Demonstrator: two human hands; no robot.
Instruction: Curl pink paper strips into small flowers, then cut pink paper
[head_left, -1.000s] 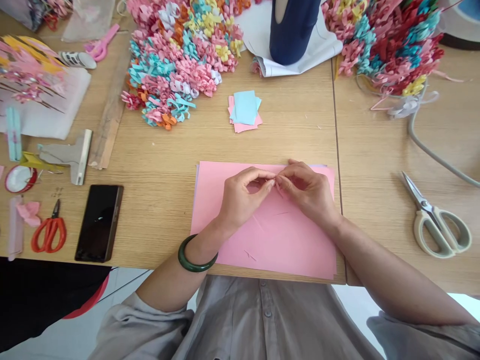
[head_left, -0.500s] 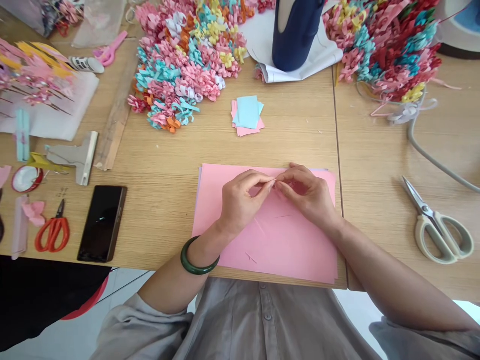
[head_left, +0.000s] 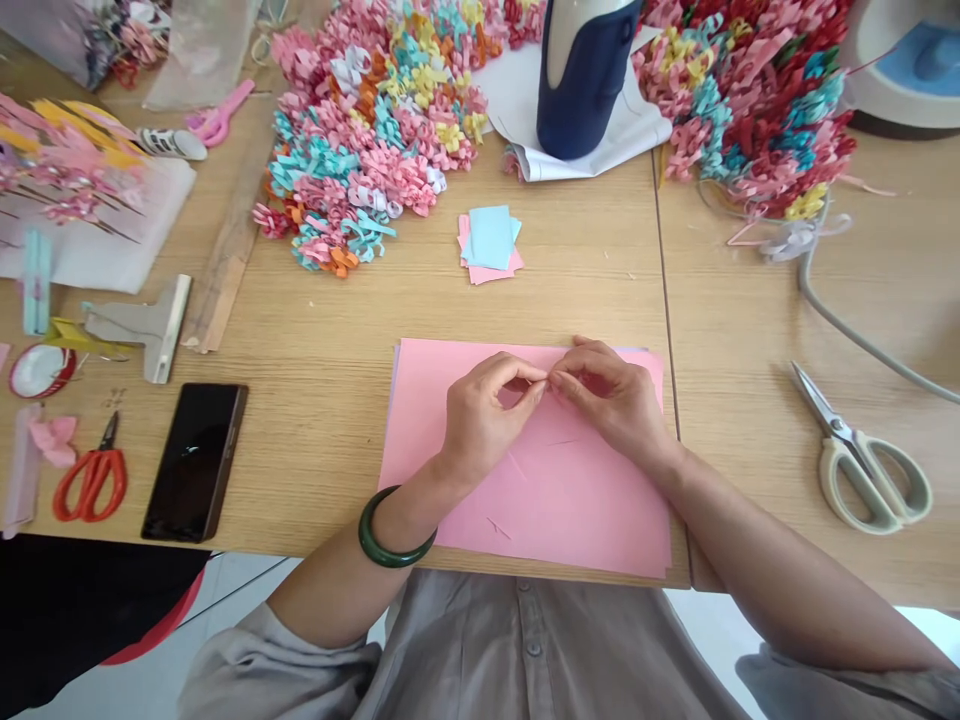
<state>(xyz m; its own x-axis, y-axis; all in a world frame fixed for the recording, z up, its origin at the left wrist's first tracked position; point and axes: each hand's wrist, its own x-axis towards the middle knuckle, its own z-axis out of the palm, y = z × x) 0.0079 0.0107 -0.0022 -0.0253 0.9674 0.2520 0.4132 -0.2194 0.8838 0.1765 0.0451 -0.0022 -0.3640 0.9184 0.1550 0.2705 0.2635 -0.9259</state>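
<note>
Over a large pink sheet [head_left: 555, 520] lying at the table's front edge, both hands meet fingertip to fingertip. My left hand [head_left: 491, 410] is closed in a pinch, thumb against index finger. My right hand [head_left: 611, 395] pinches too, its fingertips touching those of the left. Whatever lies between the fingertips is too small to make out. A few thin pink strands [head_left: 499, 528] rest on the sheet below the hands. Beyond the sheet is a small stack of light blue and pink paper squares [head_left: 491, 238].
Cream-handled scissors [head_left: 862, 460] lie at right, a phone [head_left: 196, 462] and red scissors [head_left: 94, 475] at left. Behind stand a dark blue bottle [head_left: 581, 90] and heaps of colourful paper curls [head_left: 375, 130]. A grey cable [head_left: 862, 335] runs along the right.
The view has shifted slightly, so the table items appear a little lower and further left. Both hands keep their pinch, with the fingertips slightly closer together.
</note>
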